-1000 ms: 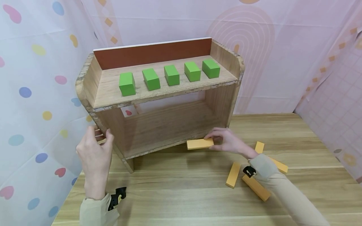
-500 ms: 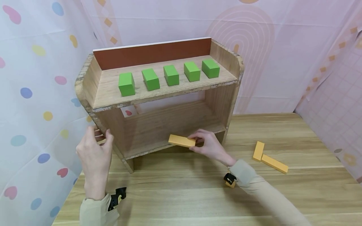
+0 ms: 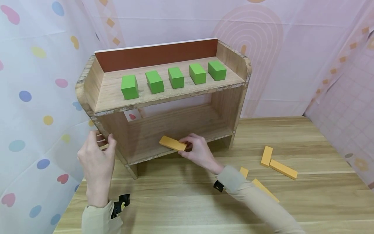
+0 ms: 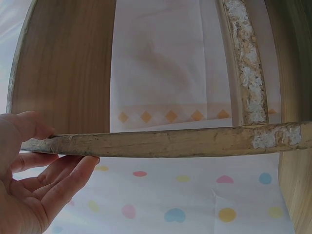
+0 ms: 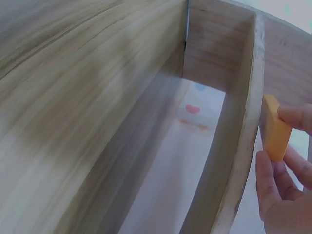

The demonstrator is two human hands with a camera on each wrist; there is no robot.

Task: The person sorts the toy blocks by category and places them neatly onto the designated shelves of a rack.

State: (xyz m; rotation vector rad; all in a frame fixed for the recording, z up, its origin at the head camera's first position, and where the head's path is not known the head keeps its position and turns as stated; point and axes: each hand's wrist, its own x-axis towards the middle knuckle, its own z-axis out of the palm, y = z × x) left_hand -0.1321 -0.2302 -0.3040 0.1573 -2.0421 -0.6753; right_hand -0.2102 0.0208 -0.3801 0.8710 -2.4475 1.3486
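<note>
My right hand [image 3: 200,152] pinches a yellow-orange rectangular block [image 3: 172,143] by its right end, at the front edge of the lower board of a small wooden shelf [image 3: 84,100]. In the right wrist view, the thumb and fingertips hold the block [image 5: 277,131] right at that board's edge [image 5: 248,122]. My left hand [image 3: 97,159] grips the front edge of the shelf's left side panel. The left wrist view shows the thumb on one face of this panel [image 4: 170,142] and the fingers on the other. Several green blocks [image 3: 176,78] sit in a spaced row on the upper board.
On the wooden table [image 3: 175,208], right of the shelf, lie two more yellow-orange blocks [image 3: 283,169] that meet at an angle. Two others [image 3: 264,189] are partly covered by the right sleeve [image 3: 251,191]. Patterned cloth [image 3: 38,130] hangs behind and to the left.
My right hand has carried the yellow-orange block leftward along the shelf's front to the lower board, turning it slightly. The left hand has kept its grip on the side panel.
</note>
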